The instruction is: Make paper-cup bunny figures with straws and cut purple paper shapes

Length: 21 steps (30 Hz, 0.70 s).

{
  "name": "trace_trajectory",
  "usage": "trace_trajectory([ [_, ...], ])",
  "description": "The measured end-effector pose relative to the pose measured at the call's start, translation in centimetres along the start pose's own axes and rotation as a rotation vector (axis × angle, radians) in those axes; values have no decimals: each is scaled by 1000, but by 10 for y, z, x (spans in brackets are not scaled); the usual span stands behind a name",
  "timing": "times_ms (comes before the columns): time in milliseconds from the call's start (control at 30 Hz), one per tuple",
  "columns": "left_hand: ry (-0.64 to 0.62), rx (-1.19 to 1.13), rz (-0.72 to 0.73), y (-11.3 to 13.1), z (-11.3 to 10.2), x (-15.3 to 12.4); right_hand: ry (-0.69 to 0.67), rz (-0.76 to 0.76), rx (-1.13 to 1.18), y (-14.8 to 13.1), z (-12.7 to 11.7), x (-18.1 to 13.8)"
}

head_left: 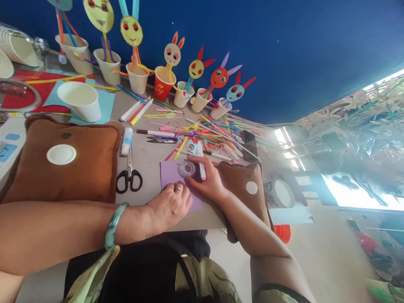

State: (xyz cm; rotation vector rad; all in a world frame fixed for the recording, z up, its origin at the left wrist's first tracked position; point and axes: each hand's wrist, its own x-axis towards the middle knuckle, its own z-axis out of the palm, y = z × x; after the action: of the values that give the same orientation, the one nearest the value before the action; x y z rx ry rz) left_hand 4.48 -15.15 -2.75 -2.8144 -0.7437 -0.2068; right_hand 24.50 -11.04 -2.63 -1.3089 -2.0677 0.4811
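Clear round tape roll (187,168) w/ flat lilac paper (170,173)

The purple sheet (172,174) under the left hand (167,208) is matt paper, smooth and uncreased. At its one o'clock corner, the tape roll (187,169) by the right hand (206,183) looks like clear glossy plastic. The left wrist carries a bangle (114,224) of polished pale green stone or glass; which one cannot be told. The scissors (129,176), at nine o'clock of the sheet, have shiny metal blades and black plastic handles. The two brown cushions (63,168) look soft and suede-like. The cups (80,101) are matt white paper, one red (162,86). The counter (148,158) is smooth dull grey. The straws (208,136) are bright plastic or paper.
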Motion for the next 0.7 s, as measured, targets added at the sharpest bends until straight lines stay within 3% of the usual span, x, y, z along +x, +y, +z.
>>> trace_trajectory([
  [400, -58, -32, -38, -4, -3, 2, 14, 17, 24, 0, 1, 1],
  [700, -28, -14, -39, -5, -2, 2, -2, 6, 36, -1, -1, 2],
])
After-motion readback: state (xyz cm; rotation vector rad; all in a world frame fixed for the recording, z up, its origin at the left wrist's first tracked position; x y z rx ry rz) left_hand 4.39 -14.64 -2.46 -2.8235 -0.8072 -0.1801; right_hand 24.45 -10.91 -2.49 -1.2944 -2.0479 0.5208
